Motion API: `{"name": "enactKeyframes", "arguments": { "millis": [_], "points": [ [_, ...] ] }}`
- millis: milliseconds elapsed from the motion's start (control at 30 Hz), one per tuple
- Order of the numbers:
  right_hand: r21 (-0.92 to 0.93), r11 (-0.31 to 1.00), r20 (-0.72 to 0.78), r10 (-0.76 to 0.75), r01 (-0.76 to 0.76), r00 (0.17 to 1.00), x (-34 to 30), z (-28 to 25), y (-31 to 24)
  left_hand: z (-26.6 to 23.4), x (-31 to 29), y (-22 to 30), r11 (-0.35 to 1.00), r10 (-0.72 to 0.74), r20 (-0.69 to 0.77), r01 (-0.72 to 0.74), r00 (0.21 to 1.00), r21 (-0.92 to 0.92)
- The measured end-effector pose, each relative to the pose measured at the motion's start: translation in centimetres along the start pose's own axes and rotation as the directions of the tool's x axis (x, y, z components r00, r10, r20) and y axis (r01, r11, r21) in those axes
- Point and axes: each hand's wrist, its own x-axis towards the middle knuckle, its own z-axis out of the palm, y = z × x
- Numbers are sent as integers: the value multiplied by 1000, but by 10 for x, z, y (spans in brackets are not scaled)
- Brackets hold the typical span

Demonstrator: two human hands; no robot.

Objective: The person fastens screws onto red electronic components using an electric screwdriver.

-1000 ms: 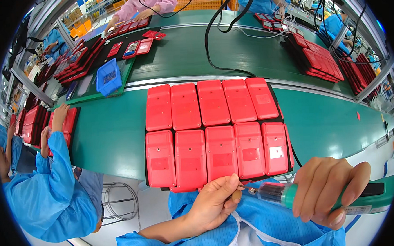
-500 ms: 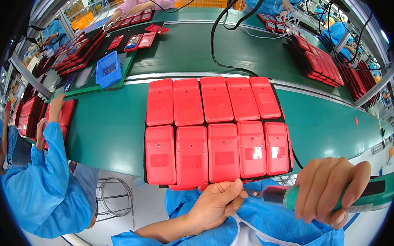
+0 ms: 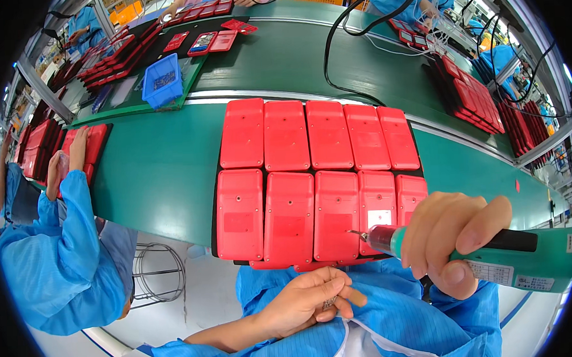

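Observation:
My right hand (image 3: pixel 451 238) is wrapped round a green electric screwdriver (image 3: pixel 554 256) with a black panel. Its thin bit (image 3: pixel 358 234) points left, over a red plastic casing (image 3: pixel 336 205) in the near row; I cannot tell whether it touches. Low in front of my body, my left hand (image 3: pixel 304 300) curls around small shiny screws (image 3: pixel 330 301), partly hidden by the fingers. A tan cover sits on one of its fingertips. Red casings (image 3: pixel 286 137) lie back side up in two rows on a black tray (image 3: pixel 216 236), with more red edges showing beneath.
A blue bin (image 3: pixel 162 82) of small parts stands at the back left on a green-edged board. Stacked red casings (image 3: pixel 467 97) rise at the right. A black cable (image 3: pixel 326 55) hangs over the green bench (image 3: pixel 152 178). A co-worker in blue (image 3: pixel 59 252) handles red casings at the left.
My right hand has raised the screwdriver, swinging its bit from beside my left fingers up over the casings. My left hand has dropped slightly and loosened, showing the screws.

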Motion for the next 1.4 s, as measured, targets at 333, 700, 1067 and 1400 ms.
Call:
{"name": "enactKeyframes", "arguments": {
  "millis": [333,700,1067,1400],
  "points": [
    [8,999,-33,-32,32,999,3,9,9,-4,-3,0,999,28,3,-28,1000,28],
    [-44,995,-127,82,-88,989,7,13,19,-5,-4,9,991,91,-50,-85,995,103],
    [-191,896,44,417,-402,908,6,-2,-1,4,-11,-3,886,235,-65,-187,970,424],
    [290,940,-511,-4,177,860,5,0,-17,11,-17,-7,954,241,-141,-209,960,213]
  ]
}}
